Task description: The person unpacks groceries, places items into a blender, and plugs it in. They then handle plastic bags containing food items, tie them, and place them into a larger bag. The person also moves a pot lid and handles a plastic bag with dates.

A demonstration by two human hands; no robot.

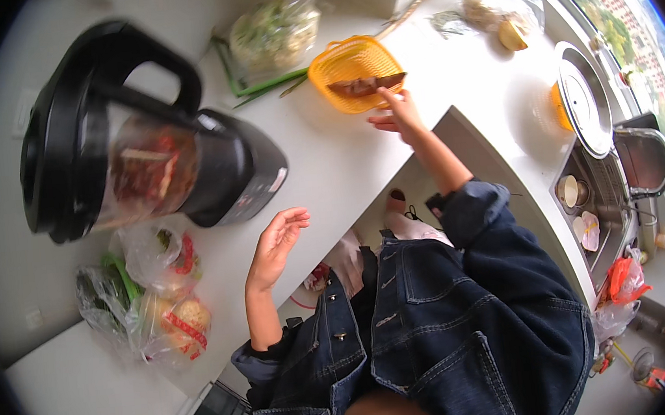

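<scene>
In the head view, my right hand (401,112) is at the near edge of a yellow plastic basket (352,57), fingers apart. Its extended fingertip overlaps a long reddish-brown piece (357,87) lying across the basket; contact is unclear, and blur hides what the piece is. My left hand (277,245) hovers empty near the counter's front edge, its fingers loosely curved. Beyond it, on the left, stands a black countertop blender (233,163) with red and brown contents (154,164) visible through its clear jug.
Behind the basket lie a bagged leafy vegetable (276,34) and green stalks (271,83). Plastic bags of produce (163,311) sit at left. A cut yellowish piece of produce (512,35) lies near the window. To the right are a metal basin (587,96) and a sink (608,201) with bowls.
</scene>
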